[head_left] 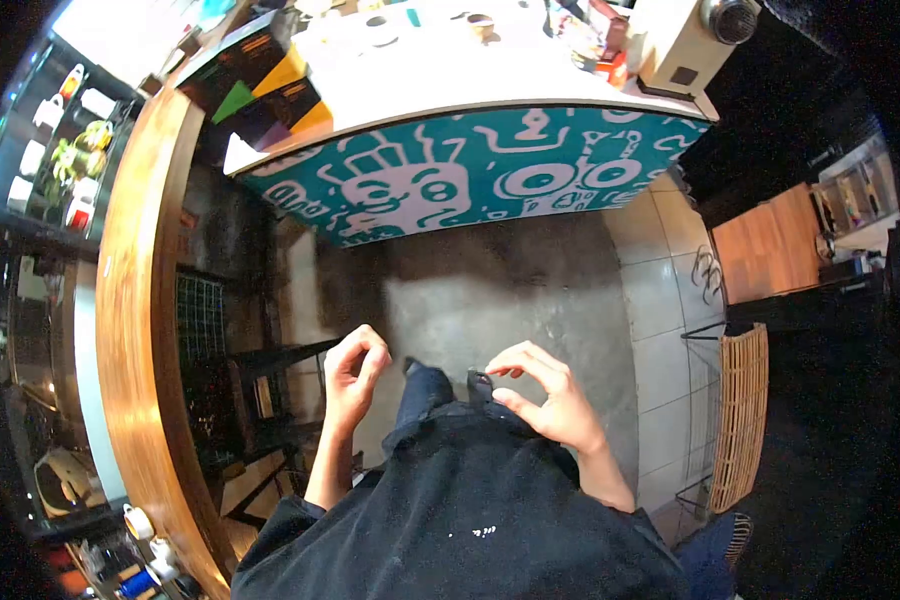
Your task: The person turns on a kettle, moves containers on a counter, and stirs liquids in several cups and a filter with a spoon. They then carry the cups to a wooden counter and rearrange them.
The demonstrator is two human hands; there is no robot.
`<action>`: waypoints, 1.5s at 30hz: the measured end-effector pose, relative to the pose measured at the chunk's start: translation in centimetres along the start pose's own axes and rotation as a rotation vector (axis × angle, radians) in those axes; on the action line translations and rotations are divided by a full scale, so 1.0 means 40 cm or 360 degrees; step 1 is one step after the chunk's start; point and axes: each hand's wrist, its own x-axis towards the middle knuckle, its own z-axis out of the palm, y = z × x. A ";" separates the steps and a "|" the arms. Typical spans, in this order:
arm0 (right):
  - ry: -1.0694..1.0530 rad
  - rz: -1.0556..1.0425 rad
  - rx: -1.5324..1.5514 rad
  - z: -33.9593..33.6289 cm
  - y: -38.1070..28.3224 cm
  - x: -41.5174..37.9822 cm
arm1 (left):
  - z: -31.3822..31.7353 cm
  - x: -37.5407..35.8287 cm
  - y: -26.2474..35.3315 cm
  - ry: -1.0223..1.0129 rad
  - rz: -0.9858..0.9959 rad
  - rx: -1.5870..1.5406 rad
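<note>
My left hand (pixel 356 372) hangs in the air in front of my body, its fingers curled in with the thumb close to them. No object shows in it. To the right, my right hand (pixel 555 398) is also in the air, thumb and fingers apart around nothing. Neither hand touches anything. Below them are my dark trousers (pixel 425 393), my shoes and the grey floor (pixel 510 300). Ahead stands a white-topped counter (pixel 420 85) with a teal panel (pixel 490 175) of pink cartoon drawings, beyond reach of both hands.
Along the left runs a wooden bar top (pixel 135 330), with a dark chair (pixel 270 390) beside it. A woven-backed chair (pixel 740 420) stands at the right. A beige machine (pixel 695 50), cups (pixel 480 28) and dark boxes (pixel 280 105) sit on the counter.
</note>
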 end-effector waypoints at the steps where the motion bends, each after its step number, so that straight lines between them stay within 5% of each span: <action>1: 0.0025 0.0035 0.0045 -0.022 0.017 0.012 | 0.028 0.037 0.004 -0.0043 -0.0048 -0.0043; 16: 0.0245 -0.0018 -0.0066 -0.325 0.116 0.570 | 0.168 0.755 -0.115 -0.0385 -0.0010 -0.0133; 21: 0.0228 -0.0003 -0.0067 -0.425 0.170 0.766 | 0.167 0.945 -0.116 -0.0280 -0.0035 -0.0078; 25: 0.0146 -0.0044 -0.0030 -0.536 0.223 0.960 | 0.176 1.039 -0.149 -0.0117 -0.0173 -0.0073; 35: 0.0319 -0.0118 -0.0262 -0.752 0.873 1.642 | 0.305 1.169 -0.136 0.0274 -0.0410 -0.0050; 45: -0.0258 -0.0176 -0.0331 -0.780 0.857 1.803 | 0.357 1.250 -0.163 0.0460 -0.0601 -0.0052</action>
